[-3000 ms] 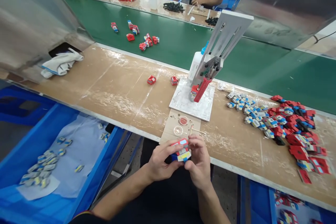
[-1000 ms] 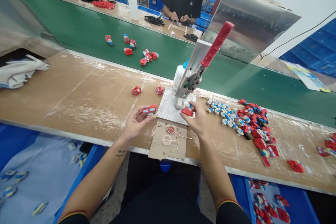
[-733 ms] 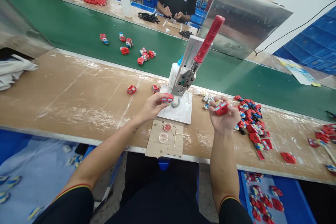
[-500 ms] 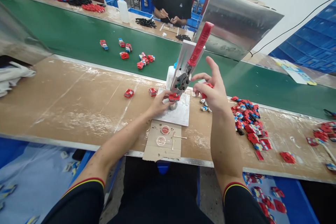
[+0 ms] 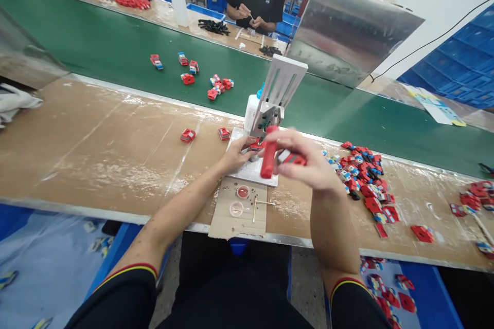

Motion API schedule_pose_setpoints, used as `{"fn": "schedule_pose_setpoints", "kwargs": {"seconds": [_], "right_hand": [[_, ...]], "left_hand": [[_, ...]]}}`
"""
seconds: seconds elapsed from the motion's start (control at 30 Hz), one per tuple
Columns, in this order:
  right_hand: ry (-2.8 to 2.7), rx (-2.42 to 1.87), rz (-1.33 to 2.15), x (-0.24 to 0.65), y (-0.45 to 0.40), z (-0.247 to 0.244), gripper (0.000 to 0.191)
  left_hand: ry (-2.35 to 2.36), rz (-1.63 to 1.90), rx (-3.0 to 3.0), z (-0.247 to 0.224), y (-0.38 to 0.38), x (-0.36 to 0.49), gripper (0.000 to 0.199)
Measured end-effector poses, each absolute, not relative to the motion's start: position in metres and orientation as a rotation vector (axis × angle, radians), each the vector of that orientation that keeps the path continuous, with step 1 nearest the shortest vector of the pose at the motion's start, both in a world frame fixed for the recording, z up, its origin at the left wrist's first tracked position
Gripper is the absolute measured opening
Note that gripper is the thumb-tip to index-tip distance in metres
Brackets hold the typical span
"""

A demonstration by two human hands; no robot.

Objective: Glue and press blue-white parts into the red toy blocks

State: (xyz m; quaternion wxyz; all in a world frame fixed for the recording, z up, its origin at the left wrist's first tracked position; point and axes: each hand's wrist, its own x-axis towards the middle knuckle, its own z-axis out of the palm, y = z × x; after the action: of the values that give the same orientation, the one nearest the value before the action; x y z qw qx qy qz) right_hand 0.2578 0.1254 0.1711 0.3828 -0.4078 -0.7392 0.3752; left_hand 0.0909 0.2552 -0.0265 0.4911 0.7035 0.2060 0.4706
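Presently, the left hand [image 5: 234,157] is pinching one small red plastic toy-car piece [image 5: 256,145] inside the edges of one flat grey metal plate [image 5: 247,172], while the curled right hand [image 5: 313,163] is gripping one red handle [image 5: 268,157] and cradling one red-and-grey piece [image 5: 295,159]. Two blocky red pieces [image 5: 188,135] are lying near the far edge of the brown table [image 5: 116,159].

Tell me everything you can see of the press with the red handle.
The press has a slotted, silvery, metal-looking plate rising at a tilt from a pale base, with a darker linkage lower down. Its red handle points down toward the wearer, gripped by the right hand. The left hand holds a red piece at its lower end. The base sits on the brown table, near a white bottle.
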Motion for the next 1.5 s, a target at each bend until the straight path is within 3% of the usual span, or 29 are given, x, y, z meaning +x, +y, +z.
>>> {"fn": "schedule_pose_setpoints", "kwargs": {"seconds": [0.17,0.3,0.53,1.07,1.3,1.5], "right_hand": [[-2.145,-0.995,0.896,0.249,0.098,0.139,0.051],[-2.246,-0.978,0.707,0.244,0.094,0.144,0.038],[-2.242,-0.939,0.672,0.244,0.099,0.149,0.019],[-2.258,-0.976,0.616,0.239,0.095,0.159,0.022],[-2.083,-1.149,0.651,0.237,0.103,0.113,0.008],[-2.039,-1.292,0.731,0.243,0.114,0.083,0.008]], "left_hand": [[0.458,1.146,1.709,-0.028,0.253,0.091,0.024],[0.448,1.168,1.708,-0.029,0.254,0.094,0.019],[0.441,1.189,1.724,-0.024,0.252,0.094,0.017],[0.46,1.153,1.75,-0.023,0.251,0.094,0.019],[0.494,1.135,1.781,-0.021,0.251,0.09,0.025],[0.48,1.129,1.845,-0.018,0.253,0.087,0.022]]}}
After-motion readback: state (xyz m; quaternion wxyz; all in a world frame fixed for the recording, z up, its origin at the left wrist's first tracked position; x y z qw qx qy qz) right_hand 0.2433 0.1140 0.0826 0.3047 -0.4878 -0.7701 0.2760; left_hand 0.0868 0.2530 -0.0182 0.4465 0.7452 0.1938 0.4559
